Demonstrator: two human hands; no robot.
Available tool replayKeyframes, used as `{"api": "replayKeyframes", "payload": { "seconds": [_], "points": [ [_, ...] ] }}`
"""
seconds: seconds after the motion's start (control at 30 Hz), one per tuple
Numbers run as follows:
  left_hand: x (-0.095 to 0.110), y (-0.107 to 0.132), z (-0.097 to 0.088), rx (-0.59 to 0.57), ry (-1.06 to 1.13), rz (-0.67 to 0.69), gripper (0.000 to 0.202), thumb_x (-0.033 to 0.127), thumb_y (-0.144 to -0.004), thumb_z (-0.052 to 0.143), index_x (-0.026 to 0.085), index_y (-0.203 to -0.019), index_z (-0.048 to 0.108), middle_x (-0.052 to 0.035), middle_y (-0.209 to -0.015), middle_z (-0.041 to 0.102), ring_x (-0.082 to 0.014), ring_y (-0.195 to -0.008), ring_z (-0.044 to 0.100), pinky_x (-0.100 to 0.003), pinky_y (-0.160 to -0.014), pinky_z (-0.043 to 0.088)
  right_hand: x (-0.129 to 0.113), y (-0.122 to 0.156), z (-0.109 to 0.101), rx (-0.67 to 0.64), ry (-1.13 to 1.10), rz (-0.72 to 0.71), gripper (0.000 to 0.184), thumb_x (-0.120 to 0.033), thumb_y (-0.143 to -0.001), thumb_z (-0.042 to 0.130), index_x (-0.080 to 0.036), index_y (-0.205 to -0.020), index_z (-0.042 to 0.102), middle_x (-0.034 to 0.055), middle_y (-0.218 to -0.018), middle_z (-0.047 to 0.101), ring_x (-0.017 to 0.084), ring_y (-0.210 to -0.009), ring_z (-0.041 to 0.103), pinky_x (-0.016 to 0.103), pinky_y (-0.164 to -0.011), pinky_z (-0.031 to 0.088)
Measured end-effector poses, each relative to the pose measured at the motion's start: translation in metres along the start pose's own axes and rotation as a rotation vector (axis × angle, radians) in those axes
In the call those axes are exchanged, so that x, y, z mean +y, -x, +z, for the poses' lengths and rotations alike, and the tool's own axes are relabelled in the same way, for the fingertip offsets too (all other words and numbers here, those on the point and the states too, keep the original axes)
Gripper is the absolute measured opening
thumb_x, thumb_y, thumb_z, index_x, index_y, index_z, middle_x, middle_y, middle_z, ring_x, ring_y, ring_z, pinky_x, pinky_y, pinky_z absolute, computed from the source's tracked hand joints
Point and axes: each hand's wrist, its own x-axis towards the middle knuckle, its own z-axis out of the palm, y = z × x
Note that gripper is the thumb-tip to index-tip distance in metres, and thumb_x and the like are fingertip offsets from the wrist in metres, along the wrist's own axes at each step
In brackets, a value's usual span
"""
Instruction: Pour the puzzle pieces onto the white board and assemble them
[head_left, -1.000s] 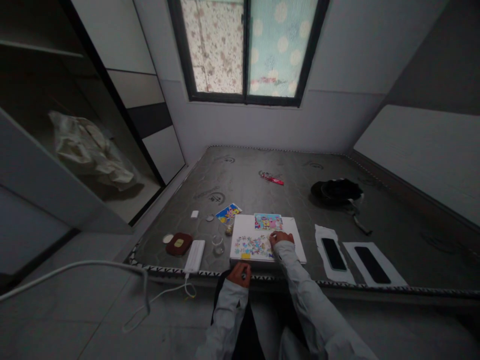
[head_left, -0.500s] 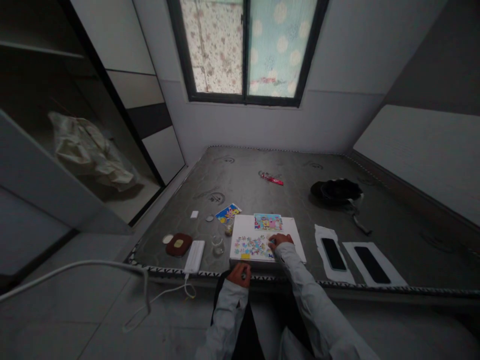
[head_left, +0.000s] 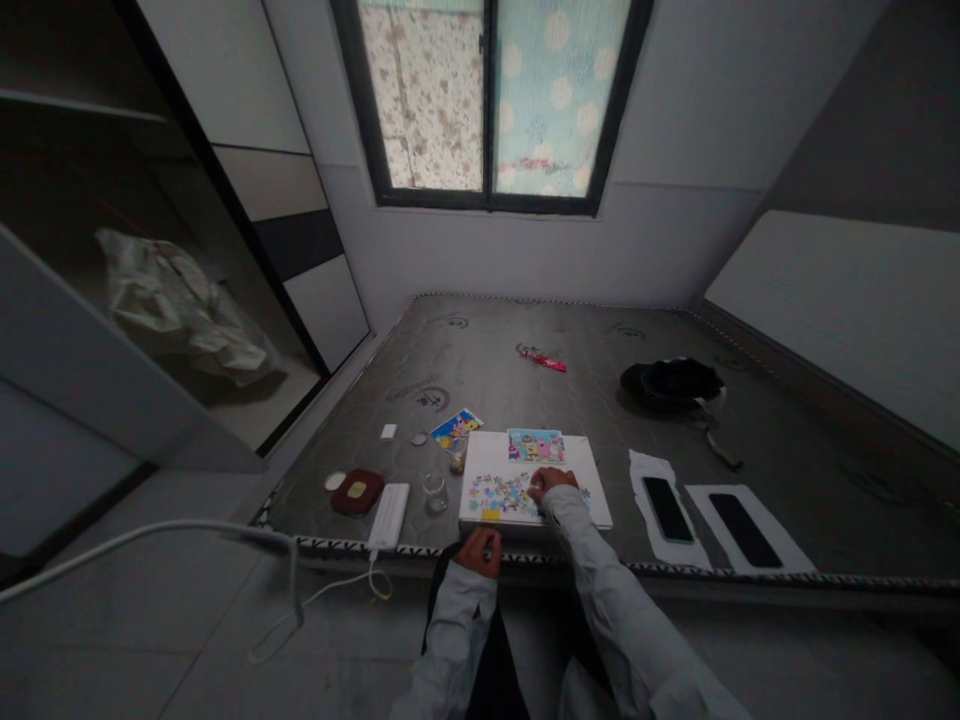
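Observation:
A white box (head_left: pixel 484 450) lies flat on the mattress edge with many small colourful jigsaw pieces (head_left: pixel 495 490) spread over its lid. At its back lies a bright cartoon picture card (head_left: pixel 536 446). My right hand (head_left: pixel 553 483) is over the right part of the pieces, fingers bent down and pinched together at them. What sits between those fingertips is hidden. My left hand (head_left: pixel 480 553) rests just in front of the box's near left corner, its fingers curled closed. A small dark spot shows inside the curl, too small to name. A yellow piece (head_left: pixel 490 515) lies on the box's front edge.
Left of the box stand a glass jar (head_left: pixel 435 493), a small jar (head_left: pixel 457 461), a blue cartoon card (head_left: pixel 457 428), a white power bank (head_left: pixel 389 516) with cable and a brown pouch (head_left: pixel 358 491). To the right lie two phones (head_left: pixel 668 510) on white sheets and a dark cap (head_left: pixel 671 385).
My right hand has shifted slightly left over the pieces, and its fingers have drawn in a little. My left hand stays at the front edge, much as before.

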Motion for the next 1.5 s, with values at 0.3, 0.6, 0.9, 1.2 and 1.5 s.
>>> {"api": "replayKeyframes", "payload": {
  "seconds": [0.3, 0.6, 0.9, 1.2, 1.5],
  "points": [
    [-0.019, 0.005, 0.015, 0.027, 0.002, 0.077, 0.029, 0.03, -0.091, 0.043, 0.022, -0.079, 0.069, -0.0023, -0.076, 0.071, -0.0108, -0.069, 0.065, -0.019, -0.065, 0.048, -0.001, 0.001, 0.008, 0.028, 0.003, -0.07, 0.016, -0.034, -0.084, 0.066, -0.028, -0.098, 0.073, -0.0007, -0.099, 0.075, 0.017, -0.097, 0.062, 0.029, -0.089, 0.03],
    [-0.018, 0.006, 0.014, 0.029, -0.055, 0.086, 0.031, 0.03, -0.093, 0.043, 0.022, -0.079, 0.069, -0.0012, -0.076, 0.07, -0.0102, -0.07, 0.065, -0.019, -0.066, 0.046, 0.008, -0.002, 0.005, 0.027, 0.094, -0.182, 0.017, -0.028, -0.087, 0.063, -0.032, -0.097, 0.076, 0.0069, -0.102, 0.071, 0.022, -0.099, 0.059, 0.031, -0.088, 0.031],
    [-0.02, 0.007, 0.018, 0.064, -0.027, 0.084, 0.026, 0.027, -0.092, 0.046, 0.022, -0.08, 0.069, -0.0005, -0.076, 0.07, -0.009, -0.063, 0.063, -0.019, -0.06, 0.044, 0.025, -0.011, 0.005, 0.115, 0.055, -0.047, 0.029, -0.037, -0.091, 0.059, -0.029, -0.117, 0.07, 0.0048, -0.123, 0.067, 0.023, -0.117, 0.054, 0.035, -0.094, 0.029],
    [-0.011, 0.006, 0.012, 0.057, -0.022, 0.077, 0.028, 0.026, -0.094, 0.044, 0.022, -0.079, 0.068, -0.0025, -0.075, 0.07, -0.0111, -0.068, 0.065, -0.02, -0.065, 0.047, 0.018, -0.019, 0.009, 0.09, 0.052, -0.099, 0.02, -0.035, -0.089, 0.061, -0.027, -0.102, 0.075, 0.0051, -0.117, 0.067, 0.022, -0.114, 0.055, 0.033, -0.092, 0.029],
    [-0.008, 0.007, 0.012, 0.075, -0.031, 0.068, 0.029, 0.029, -0.094, 0.044, 0.023, -0.079, 0.068, -0.0024, -0.075, 0.07, -0.0118, -0.068, 0.065, -0.021, -0.064, 0.046, 0.019, -0.019, 0.007, 0.053, 0.064, -0.089, 0.016, -0.032, -0.088, 0.062, -0.026, -0.093, 0.075, 0.0043, -0.105, 0.071, 0.021, -0.106, 0.059, 0.032, -0.086, 0.029]
  ]
}}
